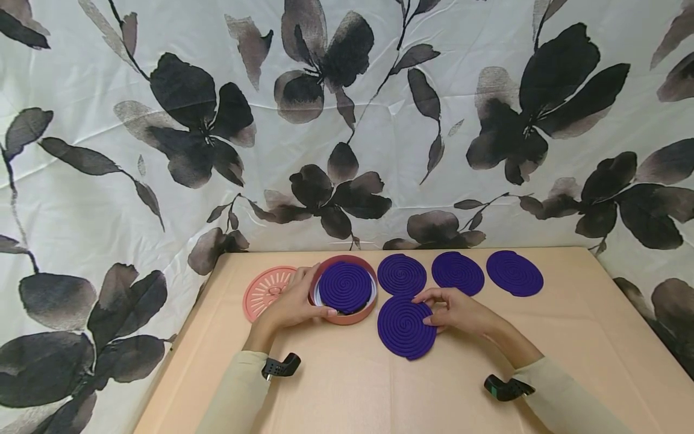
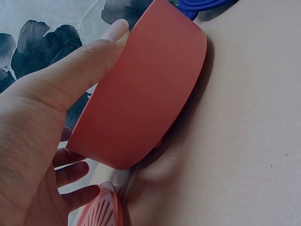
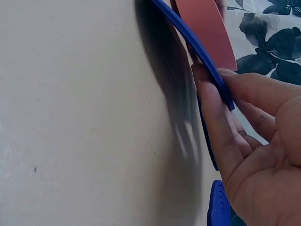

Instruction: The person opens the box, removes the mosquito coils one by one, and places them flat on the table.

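My left hand (image 1: 298, 295) grips a round salmon-red box (image 1: 347, 320) at its left side, thumb over the rim. In the left wrist view the smooth outer wall of the box (image 2: 150, 89) shows beside my thumb. A dark-blue spiral mosquito coil (image 1: 346, 287) lies in the box within a pale inner ring. With thumb and fingers my right hand (image 1: 461, 310) pinches another mosquito coil (image 1: 405, 328) by its right edge. Seen edge-on in the right wrist view, this coil (image 3: 193, 42) is held above the table, its shadow below.
Three more blue coils, a left one (image 1: 402, 274), a middle one (image 1: 458, 273) and a right one (image 1: 514, 273), lie in a row along the back of the tan table (image 1: 347, 392). Left of the box lies a slotted salmon-red lid (image 1: 262, 292). Floral fabric (image 1: 423, 132) hangs behind.
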`<state>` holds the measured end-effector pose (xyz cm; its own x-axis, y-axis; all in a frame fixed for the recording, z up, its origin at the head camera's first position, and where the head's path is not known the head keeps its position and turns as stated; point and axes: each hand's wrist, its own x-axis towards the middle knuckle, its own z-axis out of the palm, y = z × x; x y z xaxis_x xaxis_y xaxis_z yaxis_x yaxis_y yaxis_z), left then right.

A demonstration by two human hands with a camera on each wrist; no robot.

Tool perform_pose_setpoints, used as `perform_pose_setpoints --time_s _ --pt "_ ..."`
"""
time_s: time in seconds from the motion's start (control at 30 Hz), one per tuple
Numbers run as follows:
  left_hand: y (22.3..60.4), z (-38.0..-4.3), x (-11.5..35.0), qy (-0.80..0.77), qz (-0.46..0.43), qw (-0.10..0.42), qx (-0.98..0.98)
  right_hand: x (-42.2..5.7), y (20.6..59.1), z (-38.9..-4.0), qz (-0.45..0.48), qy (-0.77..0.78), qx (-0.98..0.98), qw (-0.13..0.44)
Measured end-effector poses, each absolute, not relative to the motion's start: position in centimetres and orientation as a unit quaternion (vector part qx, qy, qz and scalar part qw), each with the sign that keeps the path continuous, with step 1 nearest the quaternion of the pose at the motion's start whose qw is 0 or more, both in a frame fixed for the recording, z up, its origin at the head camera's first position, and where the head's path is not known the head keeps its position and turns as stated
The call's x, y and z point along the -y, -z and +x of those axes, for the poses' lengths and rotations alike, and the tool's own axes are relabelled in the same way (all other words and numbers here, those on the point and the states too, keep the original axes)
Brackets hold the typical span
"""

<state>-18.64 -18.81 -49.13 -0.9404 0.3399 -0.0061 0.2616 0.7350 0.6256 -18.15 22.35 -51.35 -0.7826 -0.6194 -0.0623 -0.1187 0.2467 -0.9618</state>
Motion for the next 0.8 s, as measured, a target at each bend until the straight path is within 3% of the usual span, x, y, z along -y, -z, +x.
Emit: perform_pose_setpoints --time_s 0.4,0.8 --pt "49.21 -18.52 18.89 -0.324 0.158 0.060 -0.931 -22.35 51.26 -18.03 -0.237 0.560 -0.757 0.239" --pt "49.22 -18.83 18.75 -0.326 0.159 0.057 -0.930 -22.70 51.06 -18.31 -0.281 0.474 -0.810 0.199"
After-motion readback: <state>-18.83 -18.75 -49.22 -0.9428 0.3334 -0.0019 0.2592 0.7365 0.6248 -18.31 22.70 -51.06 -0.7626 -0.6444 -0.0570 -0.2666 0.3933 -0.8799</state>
